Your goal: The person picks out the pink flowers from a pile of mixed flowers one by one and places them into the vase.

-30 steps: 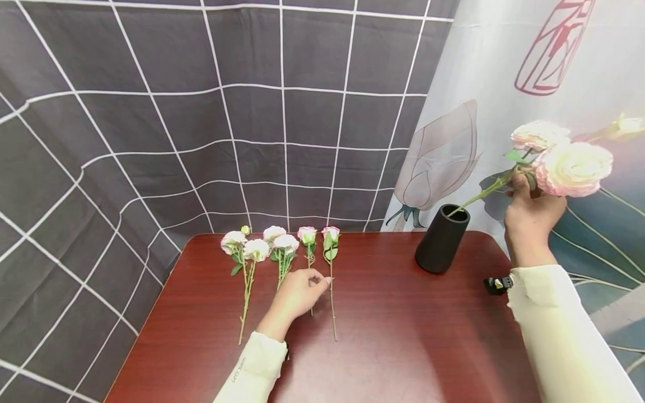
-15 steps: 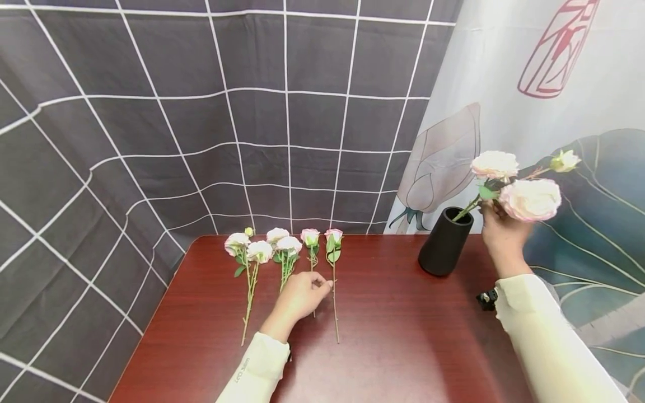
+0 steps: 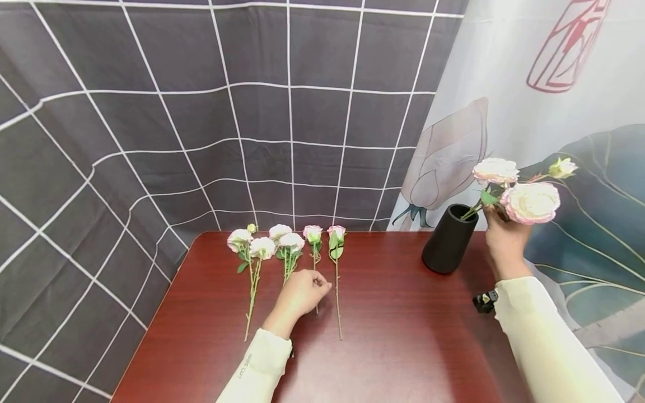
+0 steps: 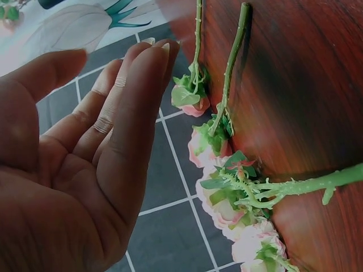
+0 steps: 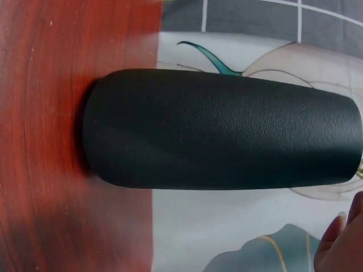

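The black vase [image 3: 450, 239] stands upright at the table's right rear and fills the right wrist view. My right hand [image 3: 506, 240] grips a pink-white artificial flower [image 3: 530, 201] close under its blossoms, beside the vase mouth. Its stem goes into the vase; the lower end is hidden inside. Over the table, my left hand [image 3: 302, 291] is relaxed, with nothing between its fingers [image 4: 133, 102]. Just right of it lies a single-stem pink rose [image 3: 337, 238], and another rose [image 3: 313, 234] lies partly behind the hand. Two multi-bloom flower stems [image 3: 252, 274] [image 3: 291, 243] lie farther left.
The dark red wooden table [image 3: 383, 313] ends at the back against a grey checked curtain [image 3: 312, 168]. A white curtain with printed flowers [image 3: 448, 151] hangs behind the vase. A black wrist camera [image 3: 485, 302] sits by the right cuff.
My right hand has moved left and down, bringing the flower's blossoms lower as its stem sinks deeper into the vase. The left hand has stayed nearly in place.
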Available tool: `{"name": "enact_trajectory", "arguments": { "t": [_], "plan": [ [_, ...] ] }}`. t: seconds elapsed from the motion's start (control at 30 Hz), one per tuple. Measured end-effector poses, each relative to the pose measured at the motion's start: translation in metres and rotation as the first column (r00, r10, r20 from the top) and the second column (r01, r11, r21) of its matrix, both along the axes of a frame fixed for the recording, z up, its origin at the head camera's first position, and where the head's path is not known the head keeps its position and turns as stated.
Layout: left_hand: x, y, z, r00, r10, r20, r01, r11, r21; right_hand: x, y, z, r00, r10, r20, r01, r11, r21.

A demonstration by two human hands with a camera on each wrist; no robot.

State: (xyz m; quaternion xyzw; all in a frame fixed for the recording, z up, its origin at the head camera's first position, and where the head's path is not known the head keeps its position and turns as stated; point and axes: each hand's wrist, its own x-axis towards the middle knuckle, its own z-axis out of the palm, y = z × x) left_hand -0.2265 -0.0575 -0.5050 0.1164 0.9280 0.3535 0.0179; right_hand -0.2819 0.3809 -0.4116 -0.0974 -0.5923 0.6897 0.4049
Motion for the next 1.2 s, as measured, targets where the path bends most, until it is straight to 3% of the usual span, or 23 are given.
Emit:
{"name": "enact_trajectory", "arguments": {
  "t": [0.13,0.23,0.37,0.47,0.6,0.67,0.77,0.9,1.0,1.2],
  "plan": [
    [-0.025,-0.003,-0.049,1.000,0.001,-0.003,-0.001,0.998,-0.068,-0.001,0.000,0.000,0.998,0.056,-0.041,-0.061,0.988,-0.145],
    [-0.031,-0.001,-0.058,0.999,0.003,0.037,0.001,0.993,-0.116,0.000,0.002,0.000,0.997,0.078,0.002,-0.076,0.979,-0.190],
    [-0.022,0.009,-0.044,0.999,-0.005,0.044,0.013,0.985,-0.170,0.002,0.006,0.000,0.992,0.075,0.096,-0.058,0.983,-0.173],
    [-0.006,0.021,-0.013,0.997,-0.010,0.073,0.024,0.981,-0.193,0.004,0.008,-0.002,0.990,0.069,0.126,-0.047,0.984,-0.173],
    [0.011,0.037,0.022,0.993,0.023,0.118,0.008,0.968,-0.252,0.005,0.008,-0.006,0.994,0.068,0.081,-0.053,0.982,-0.182],
    [0.011,0.044,0.024,0.992,0.044,0.121,-0.008,0.958,-0.285,0.006,0.008,-0.008,0.994,0.078,0.071,-0.063,0.979,-0.194],
    [0.002,0.051,0.008,0.991,0.070,0.113,-0.029,0.944,-0.327,0.006,0.008,-0.009,0.992,0.101,0.072,-0.081,0.967,-0.241],
    [-0.021,0.055,-0.035,0.990,0.079,0.116,-0.031,0.929,-0.369,0.007,0.009,-0.010,0.989,0.100,0.108,-0.072,0.968,-0.239],
    [-0.034,0.055,-0.059,0.989,0.076,0.123,-0.024,0.924,-0.381,0.008,0.010,-0.012,0.987,0.089,0.132,-0.059,0.975,-0.215],
    [-0.043,0.055,-0.071,0.986,0.064,0.154,0.002,0.918,-0.397,0.014,0.013,-0.018,0.986,0.089,0.142,-0.053,0.969,-0.243]
  ]
}}
